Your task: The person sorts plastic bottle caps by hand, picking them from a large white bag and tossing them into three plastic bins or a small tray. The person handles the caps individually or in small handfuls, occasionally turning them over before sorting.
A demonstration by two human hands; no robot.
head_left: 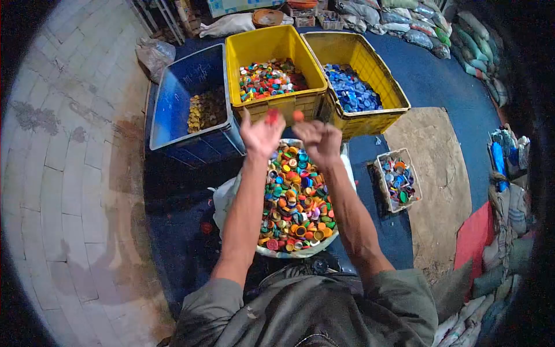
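My left hand is raised above the far end of a round, wide container full of mixed coloured bottle caps. Its palm faces up and the thumb stands apart; a blurred red cap overlaps its fingertips, and whether they touch is unclear. My right hand is beside it, with fingers bent inward and smeared by motion. An orange-red cap appears just beyond those fingers, seemingly apart from them. Both hands are just short of the yellow bin's near wall.
That yellow bin holds mixed, mostly red and orange caps. A blue bin with yellowish caps stands left, another yellow bin with blue caps right. A small white basket sits by a brown board; filled sacks line the back.
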